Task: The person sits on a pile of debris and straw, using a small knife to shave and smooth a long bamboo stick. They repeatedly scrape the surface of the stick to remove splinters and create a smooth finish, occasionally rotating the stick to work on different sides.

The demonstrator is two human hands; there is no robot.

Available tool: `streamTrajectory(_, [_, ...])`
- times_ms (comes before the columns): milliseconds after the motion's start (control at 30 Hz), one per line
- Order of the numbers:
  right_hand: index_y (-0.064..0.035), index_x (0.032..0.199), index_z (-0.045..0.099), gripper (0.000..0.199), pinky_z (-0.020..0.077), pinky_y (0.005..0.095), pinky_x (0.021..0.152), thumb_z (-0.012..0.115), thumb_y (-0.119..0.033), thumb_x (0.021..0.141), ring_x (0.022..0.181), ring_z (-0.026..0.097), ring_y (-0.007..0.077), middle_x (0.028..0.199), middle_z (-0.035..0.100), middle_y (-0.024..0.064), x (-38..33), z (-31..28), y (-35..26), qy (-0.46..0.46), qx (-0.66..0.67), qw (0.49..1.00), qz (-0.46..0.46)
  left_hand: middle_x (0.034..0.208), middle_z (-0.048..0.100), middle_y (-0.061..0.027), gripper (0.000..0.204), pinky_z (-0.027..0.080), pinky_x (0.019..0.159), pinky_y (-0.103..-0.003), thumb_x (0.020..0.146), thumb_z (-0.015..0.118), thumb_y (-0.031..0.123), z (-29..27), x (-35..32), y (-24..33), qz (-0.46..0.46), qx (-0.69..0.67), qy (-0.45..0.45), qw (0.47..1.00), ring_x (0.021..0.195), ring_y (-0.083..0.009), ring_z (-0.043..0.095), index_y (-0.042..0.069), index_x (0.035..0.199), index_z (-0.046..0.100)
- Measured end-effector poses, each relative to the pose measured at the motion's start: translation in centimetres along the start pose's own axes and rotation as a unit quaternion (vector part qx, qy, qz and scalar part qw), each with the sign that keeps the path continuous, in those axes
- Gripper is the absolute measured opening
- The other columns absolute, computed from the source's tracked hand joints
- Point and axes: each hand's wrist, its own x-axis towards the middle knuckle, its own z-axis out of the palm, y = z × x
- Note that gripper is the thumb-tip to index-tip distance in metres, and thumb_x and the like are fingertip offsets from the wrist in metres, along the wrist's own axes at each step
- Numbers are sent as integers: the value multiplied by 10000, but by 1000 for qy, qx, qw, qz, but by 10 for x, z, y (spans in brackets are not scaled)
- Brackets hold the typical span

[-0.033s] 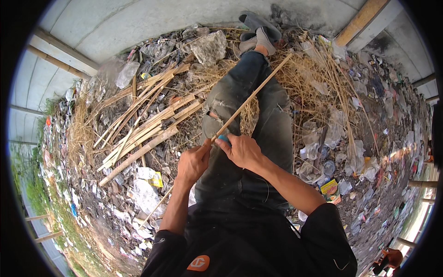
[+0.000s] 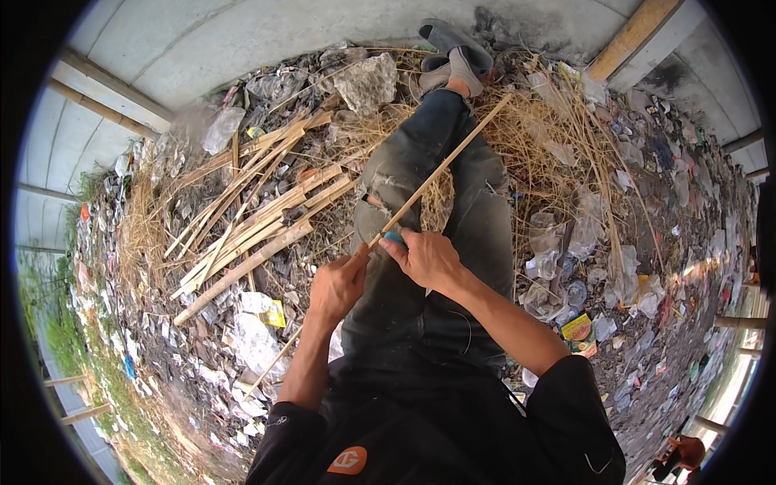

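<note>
A long, thin bamboo strip (image 2: pixel 444 167) slants across my legs, its far end near my ankles and its near end passing under my left forearm. My left hand (image 2: pixel 336 288) is closed on the strip above my thigh, thumb and fingers pinching it. Close beside it, my right hand (image 2: pixel 428 260) is closed at the strip, with a small blue thing (image 2: pixel 394 238) showing at the thumb. What that blue thing is, and most of what lies inside the right hand, stays hidden.
Left of my legs lie several split bamboo pieces (image 2: pixel 267 228) and a thicker bamboo pole (image 2: pixel 242 275). Dry straw (image 2: pixel 533 133) and plastic litter (image 2: pixel 588 226) cover the ground. A pale rock (image 2: pixel 365 83) sits near the grey wall (image 2: pixel 267 32) ahead.
My right hand has shifted very slightly away from me along the strip. Everything else looks the same.
</note>
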Motion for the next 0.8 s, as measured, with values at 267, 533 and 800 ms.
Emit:
streamTrajectory(267, [-14, 891, 689, 663, 537, 542, 557, 469, -622, 1037, 632, 688, 442, 617, 655, 224, 57, -58, 66, 153, -37, 987, 24, 665, 601, -134, 263, 475, 502, -444, 962, 685, 87, -35, -17, 14, 1, 24, 8, 1000, 540, -336, 607, 69, 1221, 720])
streamTrajectory(533, [-23, 910, 684, 626, 508, 549, 554, 466, -592, 1053, 642, 670, 462, 654, 655, 238, 109, -133, 109, 335, -127, 933, 17, 675, 577, -129, 286, 448, 504, -407, 943, 687, 0, -65, -21, 24, -40, -82, 8, 996, 519, -290, 559, 30, 1226, 721])
streamTrajectory(800, [18, 706, 549, 744, 369, 480, 613, 408, -618, 1063, 583, 449, 252, 601, 459, 110, 76, -268, 238, 468, 65, 857, 204, 683, 646, -113, 319, 472, 580, -299, 982, 702, 119, -84, -95, -1, -200, -162, -38, 965, 617, -98, 583, -13, 1272, 712])
